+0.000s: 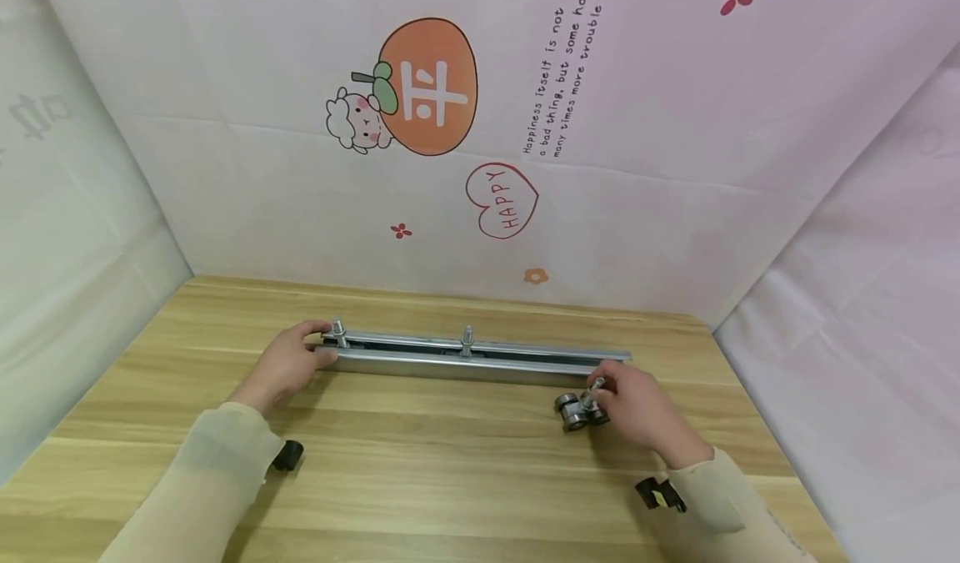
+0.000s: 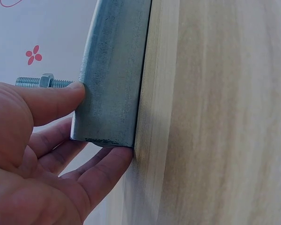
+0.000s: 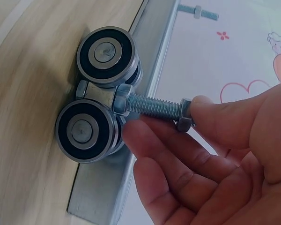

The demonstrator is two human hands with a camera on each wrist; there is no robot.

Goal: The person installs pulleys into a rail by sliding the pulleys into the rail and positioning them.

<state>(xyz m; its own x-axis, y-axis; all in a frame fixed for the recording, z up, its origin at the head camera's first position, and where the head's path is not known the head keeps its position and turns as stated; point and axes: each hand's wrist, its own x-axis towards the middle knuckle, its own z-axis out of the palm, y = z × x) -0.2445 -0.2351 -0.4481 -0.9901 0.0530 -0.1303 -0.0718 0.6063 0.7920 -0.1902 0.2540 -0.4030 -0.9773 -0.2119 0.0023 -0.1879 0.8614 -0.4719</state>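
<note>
A metal track rail (image 1: 450, 369) lies lengthwise on the wooden table, its slot facing up. Two threaded bolts, a left one (image 1: 340, 334) and a middle one (image 1: 467, 342), stand up out of that slot. My left hand (image 1: 288, 365) grips the rail's left end, thumb on the near side and fingers round the end, as the left wrist view shows. In front of the rail's right end, my right hand (image 1: 637, 404) pinches a four-wheeled roller trolley (image 3: 100, 96) by its threaded bolt (image 3: 154, 107). The trolley's wheels are outside the rail, close to its near side.
The wooden table (image 1: 420, 471) extends in front of the rail. Behind it rises a white printed cloth (image 1: 285, 204), with more cloth at both sides. Black clips, one at the left wrist (image 1: 288, 455) and one at the right wrist (image 1: 660, 494), stick out from the sleeves.
</note>
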